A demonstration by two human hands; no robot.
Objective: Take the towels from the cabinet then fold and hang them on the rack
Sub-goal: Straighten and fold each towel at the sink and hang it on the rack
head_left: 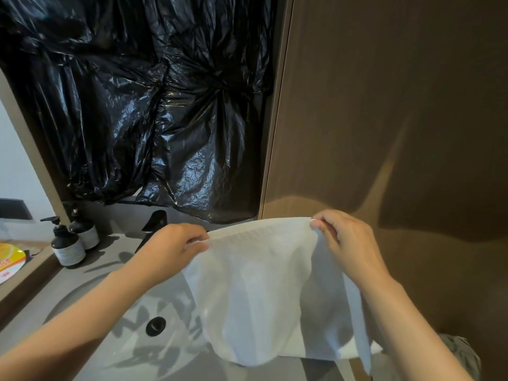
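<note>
The left hand point(176, 244) and right hand point(341, 237) each pinch a top corner of the white towel point(261, 292), stretched between them and hanging below. Folding seems just begun; hanging remains, no rack visible.

White towel point(261, 284) against black plastic and brown wood grain.
The towel is plain white, with a fine ribbed weave showing along its top edge. The crinkled plastic sheet point(137, 105) behind it is glossy black with pale glints. The panel point(384, 105) on the right is dark brown with a faint vertical grain and a lighter tan patch low down. The counter point(110, 251) is grey; the sink point(110, 339) is white with a black drain point(155, 326), and the tap point(155, 220) is black. The two pump bottles point(67, 246) are black with pale grey labels. A round disc point(9, 259) at the left edge is yellow and white with red print.
</note>
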